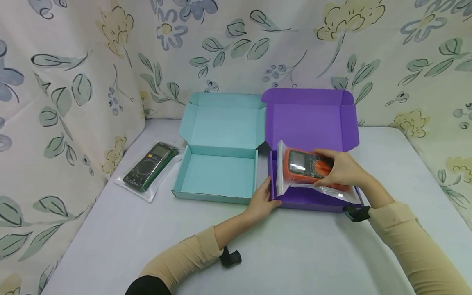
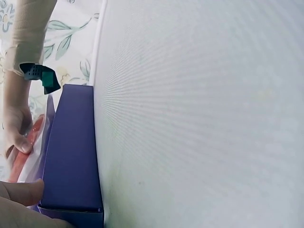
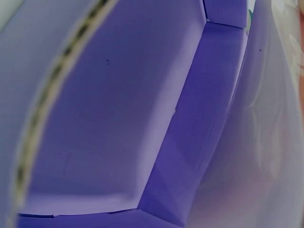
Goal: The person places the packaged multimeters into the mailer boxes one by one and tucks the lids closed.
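Tan sleeves (image 1: pixel 424 250) with broad cuffs (image 1: pixel 387 215), small black wrist-worn devices (image 1: pixel 231 259)

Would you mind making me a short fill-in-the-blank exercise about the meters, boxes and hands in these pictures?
1. The right hand grips the ____ meter, not the green meter.
2. The left hand touches the ____ box.
3. In the head view, the green meter lies to the ____ of the turquoise box.
4. On the white table stand ____ open boxes.

Missing words: orange; purple; left; two.
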